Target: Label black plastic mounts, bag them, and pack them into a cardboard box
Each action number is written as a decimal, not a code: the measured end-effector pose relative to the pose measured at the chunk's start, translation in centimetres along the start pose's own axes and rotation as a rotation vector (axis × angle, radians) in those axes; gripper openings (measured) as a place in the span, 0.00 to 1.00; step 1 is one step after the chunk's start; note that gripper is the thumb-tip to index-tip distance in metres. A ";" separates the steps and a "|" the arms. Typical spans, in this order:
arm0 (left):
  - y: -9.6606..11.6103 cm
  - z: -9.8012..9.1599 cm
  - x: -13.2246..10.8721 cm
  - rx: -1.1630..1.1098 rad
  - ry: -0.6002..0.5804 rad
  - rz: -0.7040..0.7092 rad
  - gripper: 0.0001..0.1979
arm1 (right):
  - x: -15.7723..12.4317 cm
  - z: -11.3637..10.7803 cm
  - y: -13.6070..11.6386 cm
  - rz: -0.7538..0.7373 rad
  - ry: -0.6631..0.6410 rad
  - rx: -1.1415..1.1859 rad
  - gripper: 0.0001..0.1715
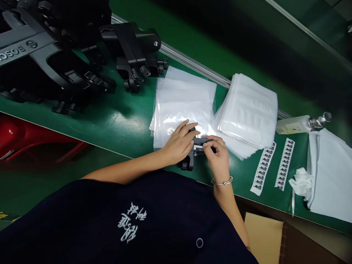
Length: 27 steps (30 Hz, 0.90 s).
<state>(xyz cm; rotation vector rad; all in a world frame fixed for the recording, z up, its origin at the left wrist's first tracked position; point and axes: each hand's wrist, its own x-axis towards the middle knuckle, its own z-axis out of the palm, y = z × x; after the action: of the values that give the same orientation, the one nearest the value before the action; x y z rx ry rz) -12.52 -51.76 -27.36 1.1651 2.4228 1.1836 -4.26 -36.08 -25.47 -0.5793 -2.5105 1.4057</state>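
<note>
Black and apparently plastic, one part (188,162) lies before you at the bench's near edge, with one label (197,147) on it: seemingly placed, perhaps not yet smoothed. Your left hand (177,146) spreads over the part; your right hand (219,156) pinches its right end. Two label strips (263,168) remain unused rightward. Beyond: two piles of clear bags (184,96), one bottle (293,125), black assemblies (132,46) too overlapped to count.

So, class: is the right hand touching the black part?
Touching: the head view shows the right hand with thumb and fingers pinching the black part beside its white label.
</note>
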 end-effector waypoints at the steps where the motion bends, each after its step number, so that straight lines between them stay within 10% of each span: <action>1: 0.0 0.0 0.0 0.002 -0.001 0.000 0.18 | 0.0 0.0 0.0 -0.002 0.001 -0.002 0.10; 14: -0.5 -0.8 -0.5 0.044 0.123 0.118 0.19 | -0.1 0.2 -0.4 -0.055 0.024 -0.083 0.09; 20: -2.1 -2.8 -1.3 0.101 -0.079 0.316 0.13 | 0.0 0.0 -0.3 -0.052 0.014 -0.074 0.09; 27: -3.3 -2.4 -1.3 0.103 -0.025 0.383 0.16 | 0.3 -0.6 0.3 0.027 -0.052 0.061 0.11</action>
<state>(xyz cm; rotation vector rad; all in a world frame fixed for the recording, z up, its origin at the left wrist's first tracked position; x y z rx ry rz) -14.68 -55.31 -28.35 1.7228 2.3316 1.1381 -4.24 -35.39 -25.42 -0.5747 -2.4991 1.5199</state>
